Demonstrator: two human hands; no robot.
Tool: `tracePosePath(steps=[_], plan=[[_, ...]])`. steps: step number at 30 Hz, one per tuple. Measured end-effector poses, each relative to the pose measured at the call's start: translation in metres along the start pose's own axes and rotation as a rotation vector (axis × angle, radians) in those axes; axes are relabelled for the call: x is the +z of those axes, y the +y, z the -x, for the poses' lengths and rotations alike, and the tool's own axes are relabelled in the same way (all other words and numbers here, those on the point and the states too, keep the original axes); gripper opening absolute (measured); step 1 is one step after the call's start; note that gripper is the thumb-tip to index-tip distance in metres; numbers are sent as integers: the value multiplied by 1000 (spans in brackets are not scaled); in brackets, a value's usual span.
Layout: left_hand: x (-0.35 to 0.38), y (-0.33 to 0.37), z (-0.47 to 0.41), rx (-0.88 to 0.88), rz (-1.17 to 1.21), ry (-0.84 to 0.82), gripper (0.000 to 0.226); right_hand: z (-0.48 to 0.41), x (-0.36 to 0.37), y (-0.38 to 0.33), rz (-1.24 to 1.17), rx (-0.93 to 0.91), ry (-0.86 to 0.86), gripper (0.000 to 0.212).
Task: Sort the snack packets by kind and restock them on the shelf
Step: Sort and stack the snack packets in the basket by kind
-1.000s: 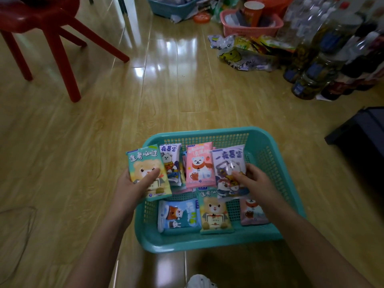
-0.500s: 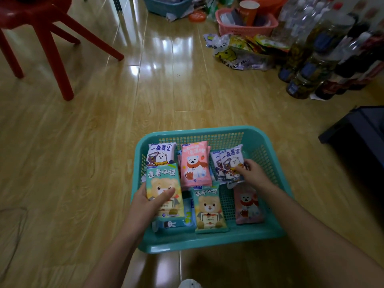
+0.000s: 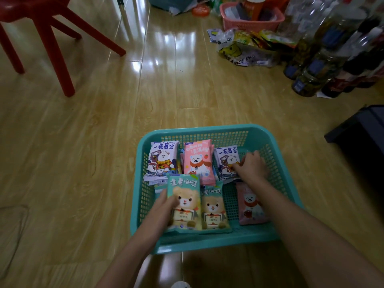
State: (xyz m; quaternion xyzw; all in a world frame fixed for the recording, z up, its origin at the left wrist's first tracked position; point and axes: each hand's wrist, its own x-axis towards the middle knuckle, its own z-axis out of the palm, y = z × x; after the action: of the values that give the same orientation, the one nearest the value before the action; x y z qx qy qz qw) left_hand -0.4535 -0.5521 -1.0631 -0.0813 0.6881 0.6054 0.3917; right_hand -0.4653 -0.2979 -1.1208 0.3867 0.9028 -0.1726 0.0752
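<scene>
Basically mid-sort inside the teal basket (image 3: 207,244): left hand (image 3: 161,210) gripping 1 green bear packet (image 3: 184,201), right hand (image 3: 250,166) pinching a white packet (image 3: 225,157). Next probably stacking like with like; no shelf visible.

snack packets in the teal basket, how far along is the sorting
Partly done: packets lie grouped by design in the teal basket. In hand: left hand holds a green bear packet beside its match; right hand touches a white packet. Left: all shelf restocking; no shelf in view.

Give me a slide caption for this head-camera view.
Left hand sets a green bear packet into the teal basket.
</scene>
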Motion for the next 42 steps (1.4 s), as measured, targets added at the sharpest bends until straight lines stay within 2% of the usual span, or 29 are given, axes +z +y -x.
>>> tracePosePath(steps=[6,12,15,19,22,24,25,28,30,32,37,42], plan=[[16,-18,-3,-117,-38,-138,14,20,-9,-3,-254,-86,59,13],[35,-30,-17,-197,-102,-165,8,39,-22,-4,-512,-145,-24,6],[43,-28,-23,-122,-291,-86,8,43,-27,-8,-576,-151,-63,2],[55,-19,-27,12,-572,35,20,49,-28,-19,-553,-198,-112,6],[56,-15,-26,92,-843,75,28,53,-26,-29,-522,-229,-120,1],[48,-8,-22,160,-999,98,32,55,-24,-36,-489,-229,-136,17],[42,-2,-20,217,-979,140,33,55,-22,-39,-477,-225,-145,27],[17,22,-24,425,-708,397,23,57,-17,-48,-437,-236,-137,47],[-5,34,-42,484,-667,554,14,58,-15,-56,-379,-238,-112,56],[-22,42,-63,388,-762,586,24,57,-10,-64,-341,-233,-95,61],[-22,52,-88,233,-1031,519,47,56,2,-73,-291,-194,-88,71],[-25,58,-97,187,-1076,497,58,54,3,-71,-283,-182,-65,64]])
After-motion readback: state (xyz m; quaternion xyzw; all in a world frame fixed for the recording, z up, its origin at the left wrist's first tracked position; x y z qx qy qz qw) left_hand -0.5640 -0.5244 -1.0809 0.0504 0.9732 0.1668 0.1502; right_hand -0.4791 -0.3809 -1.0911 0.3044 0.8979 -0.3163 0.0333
